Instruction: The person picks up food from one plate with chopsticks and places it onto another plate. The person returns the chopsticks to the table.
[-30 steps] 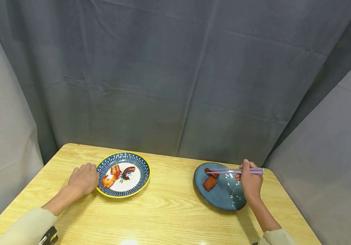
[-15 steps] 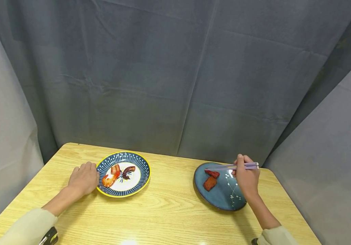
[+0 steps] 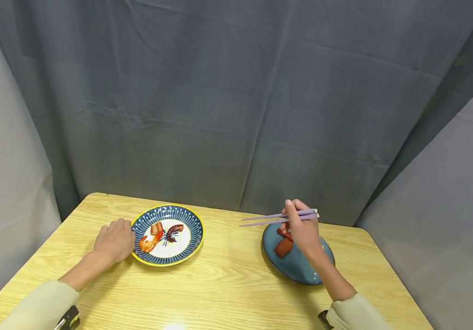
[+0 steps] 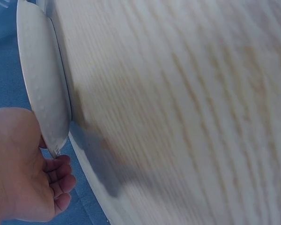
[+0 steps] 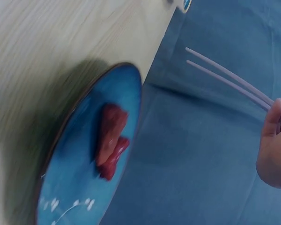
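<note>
Near the far edge of the tabletop [image 3: 224, 284], toward its far left corner, we see the left hand [image 3: 115, 239] pinching the rim of the patterned plate [image 3: 194, 229], which bears three food pieces [image 3: 159, 235]. Toward the far right corner, we find the right hand [image 3: 303, 231] gripping purple chopsticks [image 3: 267, 222], tips apart, above the blue plate [image 3: 298, 269], where two reddish pieces [image 3: 283, 248] lie touching.

Curtain [image 3: 178, 114] behind table [image 3: 228, 256]. On table: left plate [image 3: 194, 234] bearing shrimp [image 3: 148, 244], octopus tentacle [image 3: 172, 233] right of shrimp; right plate [image 3: 298, 268] bearing meat pieces [image 3: 283, 248], left of centre.
</note>
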The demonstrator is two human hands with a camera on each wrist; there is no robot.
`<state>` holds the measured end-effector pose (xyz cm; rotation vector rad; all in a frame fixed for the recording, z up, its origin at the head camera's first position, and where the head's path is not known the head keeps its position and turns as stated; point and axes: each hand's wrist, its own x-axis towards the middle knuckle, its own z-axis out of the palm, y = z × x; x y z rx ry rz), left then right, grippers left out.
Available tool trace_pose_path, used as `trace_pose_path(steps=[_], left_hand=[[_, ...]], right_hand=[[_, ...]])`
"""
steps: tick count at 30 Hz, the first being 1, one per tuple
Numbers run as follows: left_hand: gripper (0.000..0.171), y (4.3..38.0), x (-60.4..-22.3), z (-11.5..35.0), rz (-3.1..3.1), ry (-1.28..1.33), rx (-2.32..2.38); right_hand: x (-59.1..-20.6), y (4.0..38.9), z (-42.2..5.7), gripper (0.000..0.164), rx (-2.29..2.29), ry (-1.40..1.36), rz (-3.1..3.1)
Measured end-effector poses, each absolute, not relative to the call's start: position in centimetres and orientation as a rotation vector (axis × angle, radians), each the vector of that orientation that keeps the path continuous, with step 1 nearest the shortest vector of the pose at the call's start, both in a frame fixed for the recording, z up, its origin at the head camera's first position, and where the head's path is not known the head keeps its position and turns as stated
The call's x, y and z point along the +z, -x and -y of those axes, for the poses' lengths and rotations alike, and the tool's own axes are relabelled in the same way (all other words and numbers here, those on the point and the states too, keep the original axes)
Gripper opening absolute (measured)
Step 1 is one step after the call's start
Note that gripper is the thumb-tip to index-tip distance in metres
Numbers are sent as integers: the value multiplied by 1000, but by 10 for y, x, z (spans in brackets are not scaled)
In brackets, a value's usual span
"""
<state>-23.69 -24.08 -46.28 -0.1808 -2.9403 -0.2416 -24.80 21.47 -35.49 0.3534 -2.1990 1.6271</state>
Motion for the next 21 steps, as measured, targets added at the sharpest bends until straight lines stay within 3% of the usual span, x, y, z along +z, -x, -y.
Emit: trace_pose_path(steps=[8, 21], left_hand=[[20, 239, -465, 242, 2936, 168, -240], [22, 240, -467, 242, 2943, 166, -237]], right_hand=[[-328, 232, -175, 30, 1688, -496, 2209], [-326, 230, -147, 30, 1672, -592, 2246]])
